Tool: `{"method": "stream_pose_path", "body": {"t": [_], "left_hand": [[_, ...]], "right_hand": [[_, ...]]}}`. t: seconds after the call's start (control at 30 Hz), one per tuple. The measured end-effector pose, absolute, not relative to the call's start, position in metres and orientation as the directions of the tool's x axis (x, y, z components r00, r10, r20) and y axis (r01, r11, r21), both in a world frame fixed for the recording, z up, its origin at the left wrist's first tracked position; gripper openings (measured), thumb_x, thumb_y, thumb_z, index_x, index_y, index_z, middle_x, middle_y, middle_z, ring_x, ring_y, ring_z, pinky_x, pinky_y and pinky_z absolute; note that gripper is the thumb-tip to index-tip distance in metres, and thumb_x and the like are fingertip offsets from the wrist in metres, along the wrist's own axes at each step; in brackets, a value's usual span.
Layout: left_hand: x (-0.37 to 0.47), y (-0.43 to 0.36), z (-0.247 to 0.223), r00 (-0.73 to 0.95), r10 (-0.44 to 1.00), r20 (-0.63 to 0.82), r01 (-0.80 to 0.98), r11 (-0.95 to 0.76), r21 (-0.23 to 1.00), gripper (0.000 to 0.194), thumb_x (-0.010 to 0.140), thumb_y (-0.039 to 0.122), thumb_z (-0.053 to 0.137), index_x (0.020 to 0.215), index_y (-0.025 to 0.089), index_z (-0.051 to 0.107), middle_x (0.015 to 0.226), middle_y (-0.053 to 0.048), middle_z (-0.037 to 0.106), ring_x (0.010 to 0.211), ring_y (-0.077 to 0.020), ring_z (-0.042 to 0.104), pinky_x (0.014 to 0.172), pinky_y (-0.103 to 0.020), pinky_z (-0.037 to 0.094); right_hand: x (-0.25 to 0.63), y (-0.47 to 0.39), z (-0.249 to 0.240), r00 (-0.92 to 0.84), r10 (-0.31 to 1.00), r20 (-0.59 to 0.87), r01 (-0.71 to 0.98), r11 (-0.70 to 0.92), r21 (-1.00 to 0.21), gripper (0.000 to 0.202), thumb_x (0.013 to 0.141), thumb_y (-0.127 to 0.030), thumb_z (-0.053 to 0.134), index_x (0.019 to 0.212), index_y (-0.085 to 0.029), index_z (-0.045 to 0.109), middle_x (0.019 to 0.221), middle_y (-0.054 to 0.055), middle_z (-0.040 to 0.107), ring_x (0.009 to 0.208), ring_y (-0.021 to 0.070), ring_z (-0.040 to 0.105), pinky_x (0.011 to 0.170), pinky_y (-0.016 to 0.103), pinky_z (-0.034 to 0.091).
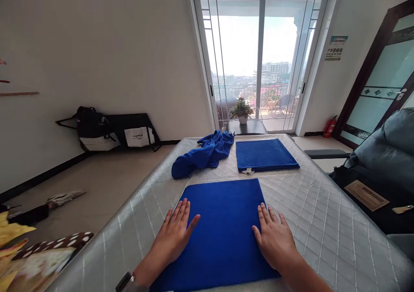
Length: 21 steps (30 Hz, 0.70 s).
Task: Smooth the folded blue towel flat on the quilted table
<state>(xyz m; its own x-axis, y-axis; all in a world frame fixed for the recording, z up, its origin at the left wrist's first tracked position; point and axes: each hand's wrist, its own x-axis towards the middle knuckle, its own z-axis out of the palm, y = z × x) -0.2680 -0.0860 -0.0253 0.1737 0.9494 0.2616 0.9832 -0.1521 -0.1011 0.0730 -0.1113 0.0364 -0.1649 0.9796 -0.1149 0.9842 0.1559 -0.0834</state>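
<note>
A flat blue cloth (226,236) lies spread on the quilted pale mattress (323,223), close to me. My left hand (176,233) rests flat on its left edge, fingers stretched out. On the right edge lies my right hand (274,236), also palm down with its fingers apart. Neither hand grips anything. Beyond the flat cloth, a neatly folded blue stack (267,154) with a white tag sits at the right, and a crumpled blue cloth (208,152) is heaped to its left.
Past the mattress stands a dark chair (247,127) with a potted plant (242,110). A dark armchair (394,141) is at the right. Bags (97,130) lean against the left wall, and patterned fabric (48,257) lies at the lower left.
</note>
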Motion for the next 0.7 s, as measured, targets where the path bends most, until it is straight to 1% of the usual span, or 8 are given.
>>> {"method": "stream_pose_path", "body": {"t": [0.13, 0.2, 0.4, 0.57, 0.7], "left_hand": [[-0.26, -0.086, -0.02, 0.141, 0.954, 0.265, 0.99, -0.127, -0.069, 0.081, 0.097, 0.065, 0.018, 0.151, 0.006, 0.031, 0.158, -0.019, 0.03, 0.147, -0.028, 0.026, 0.119, -0.052, 0.022], [-0.262, -0.085, -0.02, 0.138, 0.958, 0.25, 0.99, -0.128, -0.058, 0.083, 0.097, 0.066, 0.016, 0.151, 0.005, 0.031, 0.157, -0.019, 0.03, 0.147, -0.0284, 0.026, 0.119, -0.053, 0.022], [-0.285, -0.078, -0.024, 0.112, 0.96, 0.255, 0.994, -0.104, -0.046, 0.08, 0.097, 0.063, 0.013, 0.15, 0.007, 0.034, 0.156, -0.02, 0.035, 0.146, -0.0302, 0.029, 0.117, -0.054, 0.024], [-0.29, -0.079, -0.024, 0.105, 0.953, 0.285, 0.994, -0.101, -0.03, 0.078, 0.097, 0.06, 0.012, 0.149, 0.008, 0.037, 0.153, -0.021, 0.041, 0.142, -0.0317, 0.036, 0.114, -0.056, 0.028], [-0.288, -0.081, -0.021, 0.151, 0.92, 0.361, 0.988, -0.148, -0.036, 0.071, 0.098, 0.058, 0.013, 0.149, 0.016, 0.039, 0.146, -0.017, 0.051, 0.139, -0.0307, 0.042, 0.111, -0.055, 0.032]], "right_hand": [[0.071, -0.112, 0.042, -0.158, 0.978, -0.135, 0.987, 0.156, -0.026, 0.064, 0.099, -0.043, 0.026, 0.154, -0.012, 0.018, 0.16, 0.01, 0.017, 0.148, 0.0283, 0.019, 0.118, 0.052, 0.015], [0.071, -0.112, 0.043, -0.159, 0.978, -0.137, 0.987, 0.159, -0.016, 0.064, 0.099, -0.044, 0.025, 0.154, -0.013, 0.018, 0.16, 0.009, 0.018, 0.148, 0.0275, 0.019, 0.118, 0.051, 0.016], [0.068, -0.113, 0.049, -0.139, 0.979, -0.147, 0.99, 0.14, -0.008, 0.064, 0.099, -0.044, 0.023, 0.155, -0.012, 0.017, 0.16, 0.01, 0.019, 0.148, 0.027, 0.019, 0.118, 0.049, 0.016], [0.071, -0.122, 0.052, -0.172, 0.976, -0.135, 0.985, 0.171, -0.018, 0.063, 0.101, -0.045, 0.022, 0.154, -0.011, 0.019, 0.16, 0.01, 0.019, 0.148, 0.0252, 0.017, 0.12, 0.048, 0.012], [0.078, -0.142, 0.044, -0.215, 0.973, -0.08, 0.975, 0.21, -0.07, 0.065, 0.101, -0.05, 0.02, 0.153, -0.012, 0.019, 0.161, 0.007, 0.012, 0.15, 0.022, 0.009, 0.122, 0.047, 0.004]]}}
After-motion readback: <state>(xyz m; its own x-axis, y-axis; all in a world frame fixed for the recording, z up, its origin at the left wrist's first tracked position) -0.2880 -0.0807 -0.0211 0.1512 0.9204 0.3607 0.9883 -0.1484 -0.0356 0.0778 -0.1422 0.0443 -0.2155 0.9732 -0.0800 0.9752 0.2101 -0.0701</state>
